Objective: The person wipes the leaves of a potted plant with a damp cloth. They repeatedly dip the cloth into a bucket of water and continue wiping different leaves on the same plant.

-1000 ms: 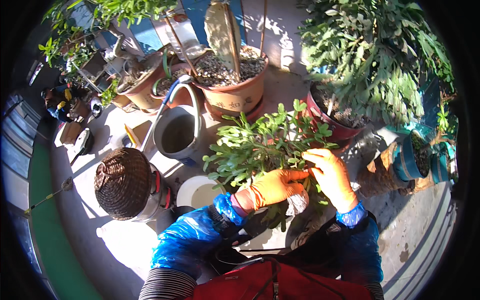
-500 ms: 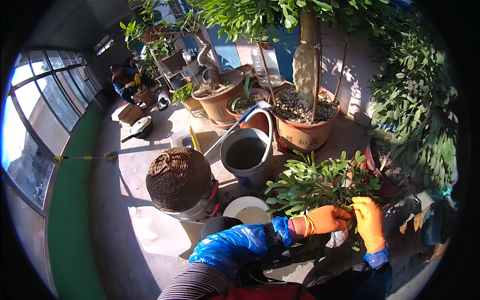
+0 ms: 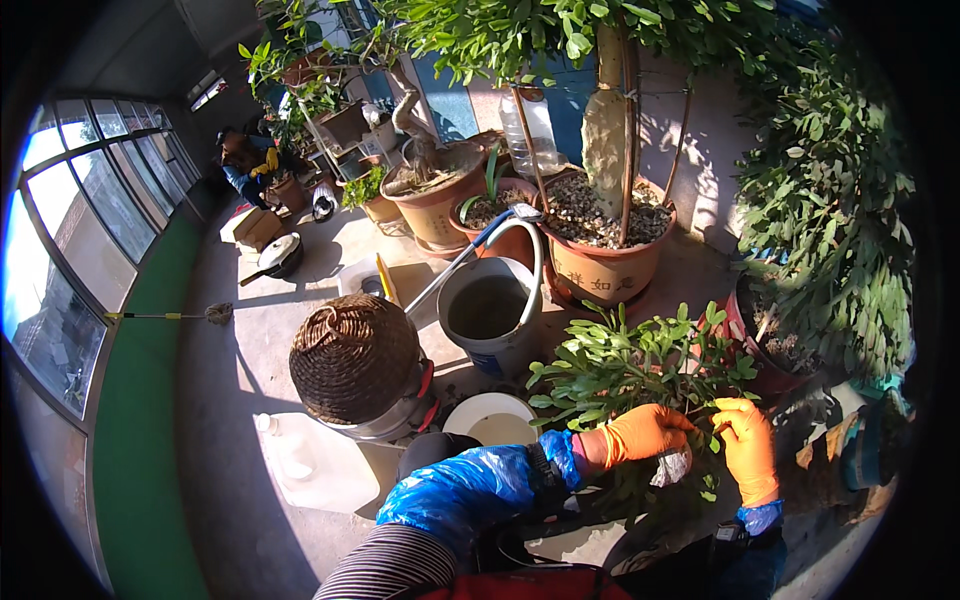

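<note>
Between the bucket (image 3: 497,358) and red pot (image 3: 778,377), the leafy plant (image 3: 620,368) has the left hand (image 3: 645,435) curled and the right hand (image 3: 748,452) half-closed at its leaves, their hold unclear, so a light touch should spare the stems.

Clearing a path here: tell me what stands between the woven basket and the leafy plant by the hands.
The head view shows a grey bucket and, lower in the picture, a white basin between the woven basket and leafy plant.

Metal-framed glass windows (image 3: 105,225) stand beside a green painted band (image 3: 140,420). The pale grey floor (image 3: 215,430) is partly sunlit.
</note>
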A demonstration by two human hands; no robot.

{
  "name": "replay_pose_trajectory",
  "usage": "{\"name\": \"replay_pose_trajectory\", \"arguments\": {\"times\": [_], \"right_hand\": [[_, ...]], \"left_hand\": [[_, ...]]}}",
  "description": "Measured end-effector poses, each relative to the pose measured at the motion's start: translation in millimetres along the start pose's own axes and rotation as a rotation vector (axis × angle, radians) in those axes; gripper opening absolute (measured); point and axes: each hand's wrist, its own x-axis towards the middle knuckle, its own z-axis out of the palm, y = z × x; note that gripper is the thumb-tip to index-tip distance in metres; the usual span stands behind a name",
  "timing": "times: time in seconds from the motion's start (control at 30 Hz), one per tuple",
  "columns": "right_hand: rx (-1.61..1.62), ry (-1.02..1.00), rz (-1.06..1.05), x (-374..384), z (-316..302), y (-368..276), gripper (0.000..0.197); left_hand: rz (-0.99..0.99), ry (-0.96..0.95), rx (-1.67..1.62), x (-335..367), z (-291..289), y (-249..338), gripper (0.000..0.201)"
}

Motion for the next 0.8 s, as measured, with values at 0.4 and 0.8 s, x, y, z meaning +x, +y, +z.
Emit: {"name": "replay_pose_trajectory", "arguments": {"times": [0.4,0.8], "right_hand": [[-0.463,-0.165,-0.122,-12.7,-8.4,5.4,0.024],[-0.302,-0.078,-0.089,-26.8,-15.0,-19.5,0.024]], "left_hand": [[-0.074,0.096,-0.175,-12.6,-15.1,27.0,0.061],[1.512,-0.694,-0.354,-180.0,-115.1,192.0,0.044]]}}
